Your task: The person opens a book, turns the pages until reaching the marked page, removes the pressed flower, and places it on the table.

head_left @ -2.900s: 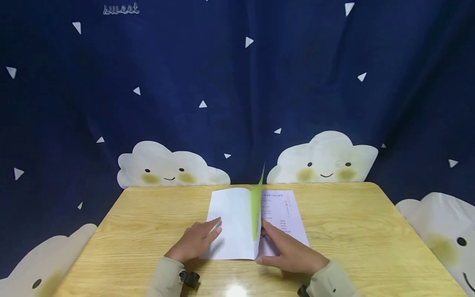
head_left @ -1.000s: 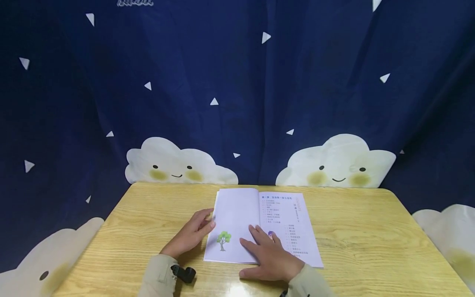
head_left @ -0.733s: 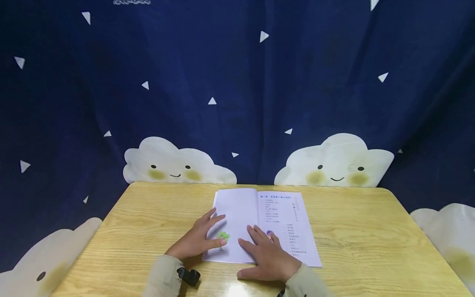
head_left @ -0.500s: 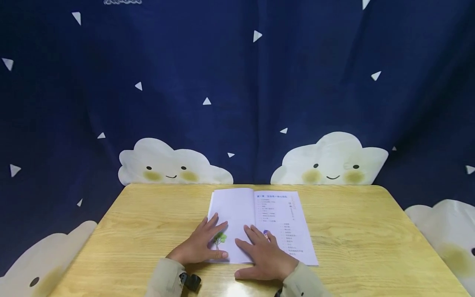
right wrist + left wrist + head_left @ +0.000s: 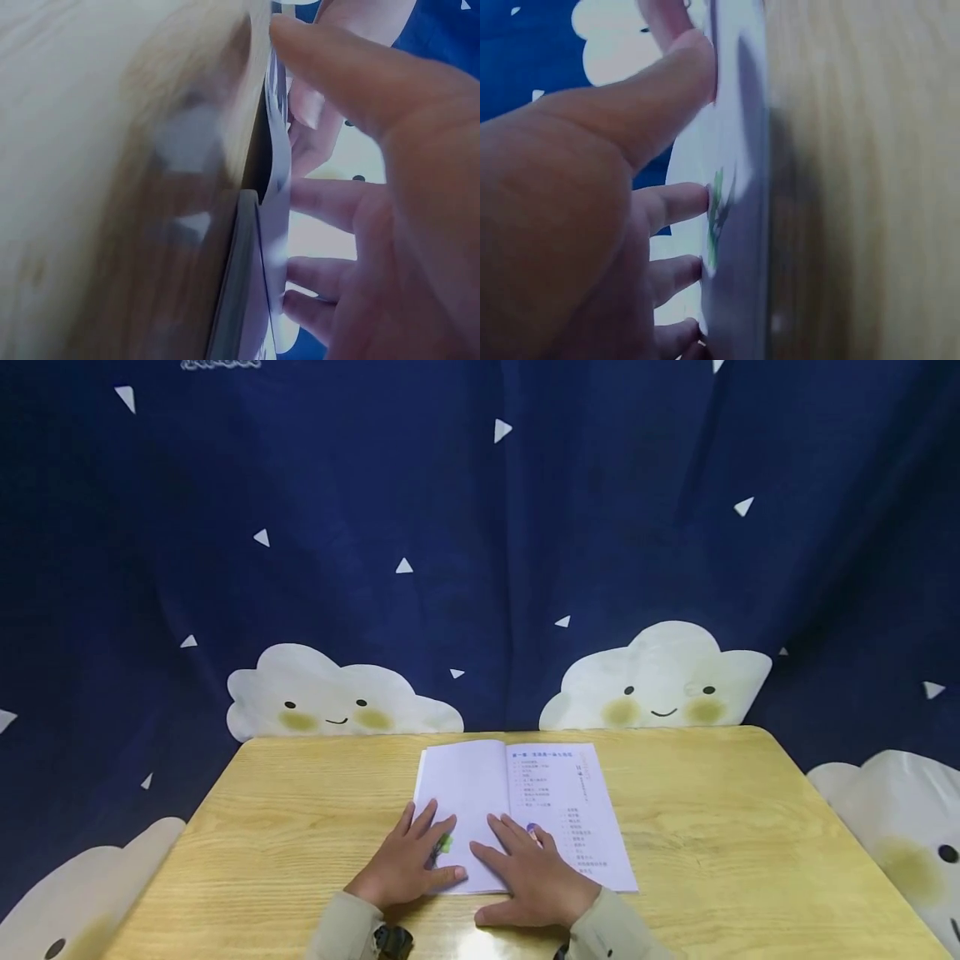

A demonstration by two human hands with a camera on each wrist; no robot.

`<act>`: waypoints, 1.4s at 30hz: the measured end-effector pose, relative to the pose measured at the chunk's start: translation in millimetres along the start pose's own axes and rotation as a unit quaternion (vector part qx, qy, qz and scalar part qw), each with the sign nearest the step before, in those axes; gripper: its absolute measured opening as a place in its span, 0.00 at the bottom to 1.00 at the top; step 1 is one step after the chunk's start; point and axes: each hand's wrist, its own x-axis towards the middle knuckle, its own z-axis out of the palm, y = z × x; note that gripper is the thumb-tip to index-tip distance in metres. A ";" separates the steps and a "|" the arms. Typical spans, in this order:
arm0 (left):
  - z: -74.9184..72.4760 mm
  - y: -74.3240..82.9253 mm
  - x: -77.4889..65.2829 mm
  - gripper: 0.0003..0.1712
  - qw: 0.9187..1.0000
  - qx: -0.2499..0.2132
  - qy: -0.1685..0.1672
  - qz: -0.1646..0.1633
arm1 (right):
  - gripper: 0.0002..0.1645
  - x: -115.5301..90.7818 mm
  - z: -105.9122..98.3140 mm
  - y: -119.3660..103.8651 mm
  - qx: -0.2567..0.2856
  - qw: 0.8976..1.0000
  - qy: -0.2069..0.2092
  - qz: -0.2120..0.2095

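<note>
An open book (image 5: 472, 777) lies on the wooden table, its left page mostly white with a small green tree picture and its right page printed with lines of text. My left hand (image 5: 408, 860) rests spread on the lower left page, partly covering the tree. My right hand (image 5: 536, 877) lies across the lower part of the spine, fingertips on the pages and thumb just off the near edge. In the left wrist view, straight fingertips press on the page (image 5: 739, 225). The right wrist view shows the book's near edge (image 5: 244, 277), with the left page curving up from the table.
The light wooden table (image 5: 712, 827) extends on both sides of the book. Behind it hangs a dark blue curtain (image 5: 360, 485) with white triangles and smiling clouds. Each wrist wears a small black camera, the left camera (image 5: 393, 942) showing below its sleeve.
A page with a green sheet behind it was turned over to the left, baring the tree page. My left hand moved from the book's left edge onto that page; my right hand stayed near the spine.
</note>
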 end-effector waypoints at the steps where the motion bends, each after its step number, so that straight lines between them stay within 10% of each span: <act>1: 0.7 0.5 0.0 0.46 1.000 0.008 0.004 0.004 | 0.50 -0.7 -0.7 1.0 0.010 1.000 -0.002 0.001; 12: 5.1 4.5 0.8 0.48 0.999 0.013 0.010 -0.029 | 0.49 -19.9 -32.6 26.2 0.115 0.992 0.011 0.042; 29: 8.7 11.7 -1.4 0.48 0.999 -0.018 0.003 -0.049 | 0.61 -76.1 -45.0 82.7 0.113 0.979 0.045 0.162; 42: 3.9 8.7 -2.6 0.49 0.998 -0.008 0.003 -0.060 | 0.64 -77.8 -46.8 92.7 0.124 0.978 0.021 0.166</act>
